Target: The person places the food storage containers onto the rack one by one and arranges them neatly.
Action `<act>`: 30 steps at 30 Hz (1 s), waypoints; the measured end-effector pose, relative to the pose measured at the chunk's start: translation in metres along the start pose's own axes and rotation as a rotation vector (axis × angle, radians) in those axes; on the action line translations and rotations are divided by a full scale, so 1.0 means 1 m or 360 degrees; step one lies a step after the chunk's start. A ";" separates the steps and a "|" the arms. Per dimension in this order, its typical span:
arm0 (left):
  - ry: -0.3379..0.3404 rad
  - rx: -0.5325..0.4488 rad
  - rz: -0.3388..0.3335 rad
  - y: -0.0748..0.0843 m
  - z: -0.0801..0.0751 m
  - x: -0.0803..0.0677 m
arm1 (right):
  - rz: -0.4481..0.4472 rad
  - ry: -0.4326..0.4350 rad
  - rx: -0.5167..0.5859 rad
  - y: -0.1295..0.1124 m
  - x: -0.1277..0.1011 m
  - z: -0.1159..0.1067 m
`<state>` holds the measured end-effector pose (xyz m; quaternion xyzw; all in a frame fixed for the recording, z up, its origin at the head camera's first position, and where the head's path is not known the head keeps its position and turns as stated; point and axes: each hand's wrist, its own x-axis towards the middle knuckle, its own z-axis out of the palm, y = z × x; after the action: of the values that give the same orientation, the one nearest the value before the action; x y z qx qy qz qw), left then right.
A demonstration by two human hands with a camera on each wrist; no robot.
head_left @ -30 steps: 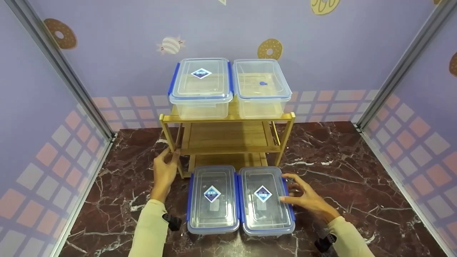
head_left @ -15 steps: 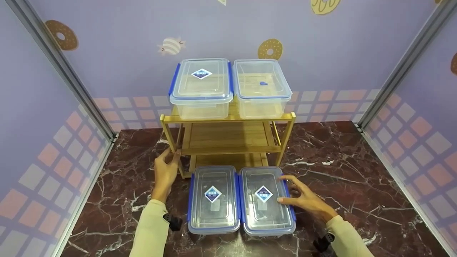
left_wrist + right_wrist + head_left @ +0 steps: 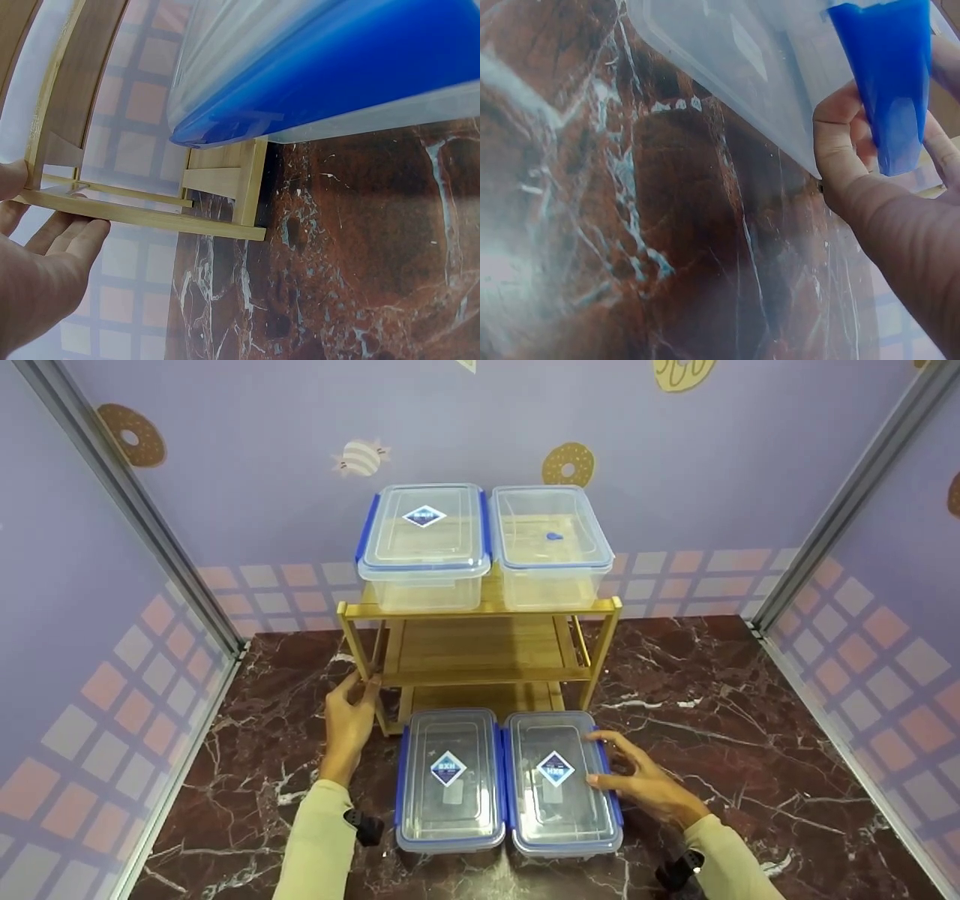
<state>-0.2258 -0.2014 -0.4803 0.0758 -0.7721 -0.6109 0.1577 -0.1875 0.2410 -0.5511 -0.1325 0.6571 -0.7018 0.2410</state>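
Note:
In the head view, my left hand [image 3: 349, 727] grips the left front leg of a wooden shelf rack [image 3: 487, 676]. The left wrist view has the thumb and fingers [image 3: 90, 238] on opposite sides of that leg [image 3: 150, 215]. My right hand [image 3: 649, 781] holds the right edge of the near right plastic storage box [image 3: 562, 819], thumb over its lid. Seen from the right wrist, its fingers curl around the blue side clip [image 3: 896, 82]. Beside it lies a matching lidded box [image 3: 450, 821] with blue clips, just in front of the rack.
On the rack's top shelf stand a box with blue clips [image 3: 426, 547] and a second box [image 3: 551, 502] with a small blue plug in its lid. Patterned panels [image 3: 480, 420] enclose the dark marbled surface [image 3: 720, 750] at the back and both sides.
The right hand's fingertips reach slightly further left over the lid's edge than a second ago. Left hand, rack and boxes keep their places.

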 end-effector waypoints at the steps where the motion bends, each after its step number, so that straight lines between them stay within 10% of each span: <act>1: -0.0008 -0.0001 -0.0001 0.000 0.000 0.000 | -0.0010 -0.0003 0.0002 0.001 0.000 -0.001; 30: 0.0005 -0.0009 0.0005 0.000 0.001 -0.001 | -0.0146 0.0028 0.0097 -0.019 -0.025 -0.005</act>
<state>-0.2252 -0.2005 -0.4802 0.0750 -0.7702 -0.6128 0.1602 -0.1713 0.2583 -0.5299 -0.1489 0.6309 -0.7329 0.2067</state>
